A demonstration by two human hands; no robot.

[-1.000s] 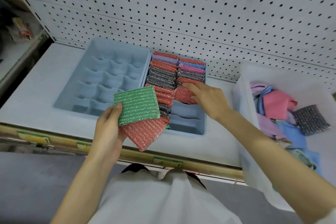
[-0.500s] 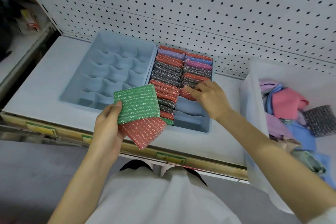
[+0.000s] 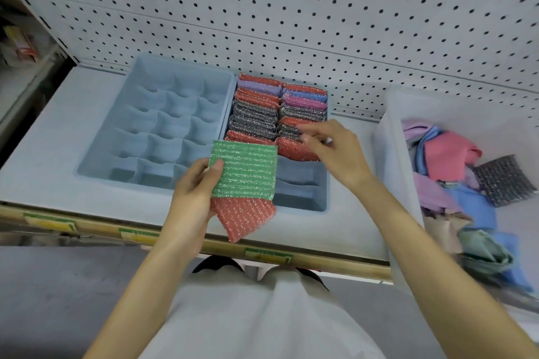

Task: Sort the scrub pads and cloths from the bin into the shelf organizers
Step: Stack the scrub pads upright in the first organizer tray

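One white pegboard (image 3: 320,9) fills the upper frame above one pale shelf (image 3: 43,160). One translucent bin (image 3: 390,160) stands at the right of the frame, holding a heap of pink, purple, blue and green cloths (image 3: 446,154) and one grey scrub pad (image 3: 501,181). Two blue organizers sit side by side at centre, touching. The left organizer (image 3: 186,63) shows a grid of bare cells. The right organizer (image 3: 297,192) carries two columns of filed pads (image 3: 256,114) on edge, red, purple, grey, blue and pink.

Two bare hands work at the lower centre. The left hand (image 3: 192,198) pinches two pads in front of the organizers, thumb on top: one green pad (image 3: 245,172) laid over one red pad (image 3: 242,218). The right hand (image 3: 338,151) reaches over the right column, fingertips at the nearest red filed pad (image 3: 294,150).

Along the shelf's front runs a tan rail bearing three green-and-yellow labels (image 3: 268,255), with grey floor below and a white shirt at the bottom edge.

Motion blur smears the right fingers, so I cannot tell whether they grip a pad or only touch it. The green pad hides the front of the left column. The bin is cut off at the right edge, and the clutter at upper left is too blurred to name.
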